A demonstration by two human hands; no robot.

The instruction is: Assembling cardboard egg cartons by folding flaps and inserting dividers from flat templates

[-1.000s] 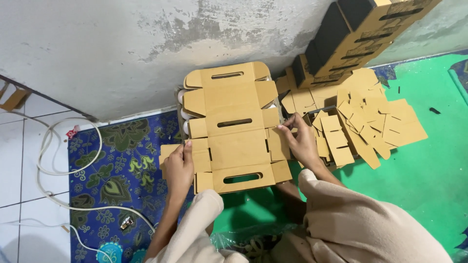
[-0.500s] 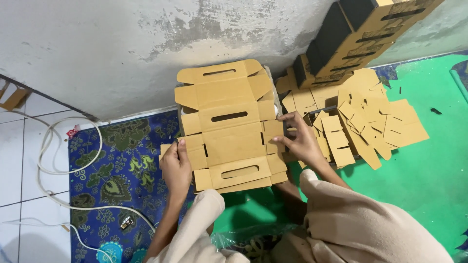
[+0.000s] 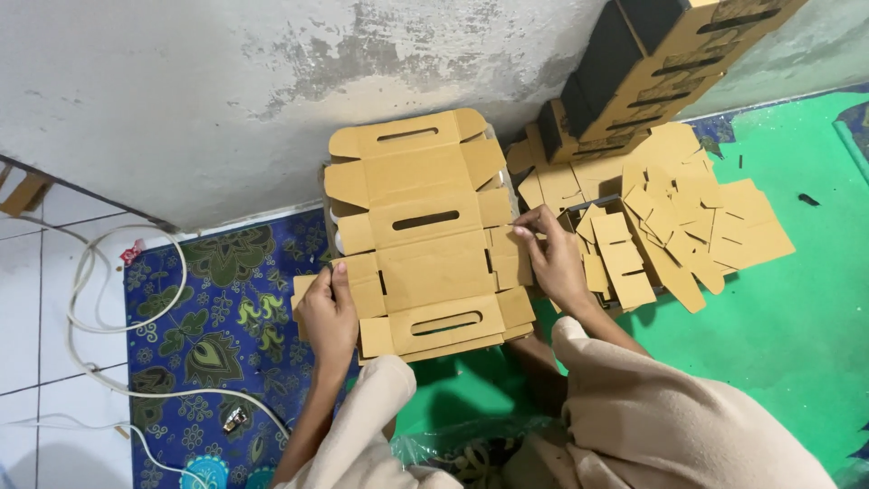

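A rough grey plaster wall point(image 3: 208, 100) rises behind a floor covered partly by white tiles point(image 3: 36, 299), partly by a blue patterned mat point(image 3: 217, 335) and, to the right, a bright green mat point(image 3: 778, 335). Lying flat over the seam between the two mats, close to the foot of the wall, is a die-cut brown cardboard box blank point(image 3: 425, 240), unfolded, with three slot-shaped handle cut-outs along its length and small flaps at each side. The left hand point(image 3: 328, 312) rests on the blank's left edge, fingers closed over a side flap near the lower corner. The right hand point(image 3: 554, 258) is at the blank's right edge, its fingertips pinched on a side flap there; the two hands are well apart, one on each side of the blank. Just right of the right hand lies a loose heap of more flat cardboard blanks point(image 3: 670, 217), spread over the green mat. Behind that heap, leaning against the wall, stands a stack of folded cardboard boxes point(image 3: 670, 63) with dark inner faces showing. A white cable point(image 3: 90, 299) loops across the tiles and the blue mat at the left. Beige sleeves point(image 3: 652, 417) cover both forearms at the bottom of the view.
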